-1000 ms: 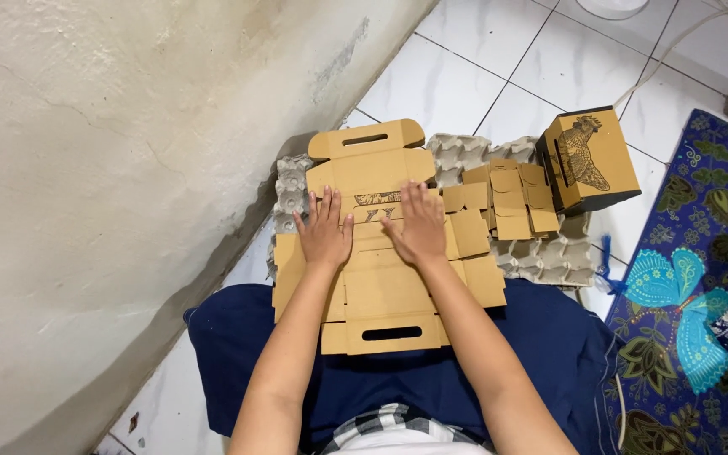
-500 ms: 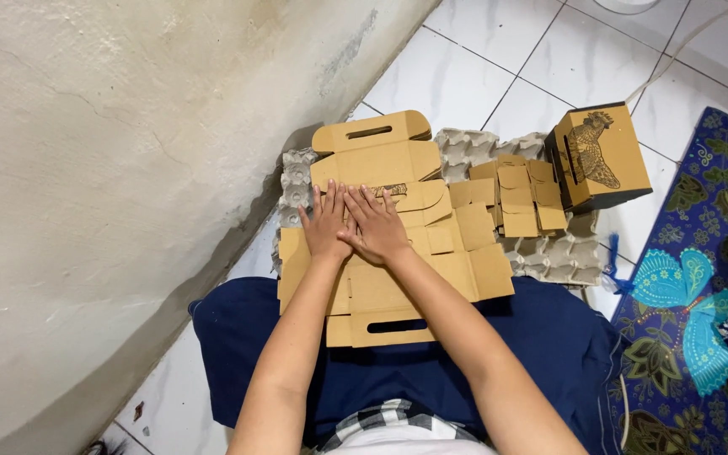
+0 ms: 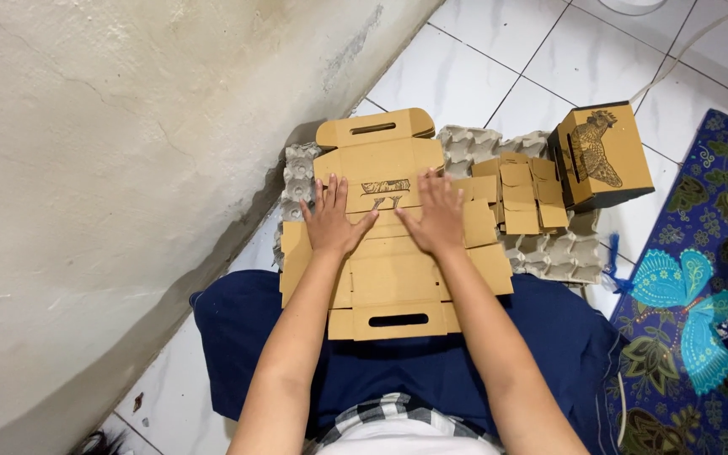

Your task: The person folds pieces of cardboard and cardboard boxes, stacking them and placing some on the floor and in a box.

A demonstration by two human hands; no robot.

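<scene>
Leftmost, a rough plastered wall [image 3: 111, 168] fills the side of the view and meets the white tiled floor [image 3: 499, 59]. Next to it, a flat, unfolded cardboard box blank [image 3: 385, 173] lies across the person's lap, which is covered in dark blue cloth [image 3: 398, 371], and over a grey egg tray [image 3: 297, 173] beyond the knees. The blank has a slotted handle flap at its far end and another at the near end.

The left hand [image 3: 330, 223] presses flat on the blank, palm down, fingers spread and pointing away from the body, gripping nothing. Just beside it, a little apart, the right hand [image 3: 438, 217] lies the same way, open and flat on the cardboard, fingers spread.

Further right, a small stack of folded cardboard pieces [image 3: 517, 195] rests on more egg trays [image 3: 549, 253], touching the blank's edge. Beyond that stands an assembled cardboard box [image 3: 604, 156] with a rooster drawing on its side, tilted slightly. At the far right, a dark blue patterned mat [image 3: 693, 320] with a turquoise butterfly covers the floor.
</scene>
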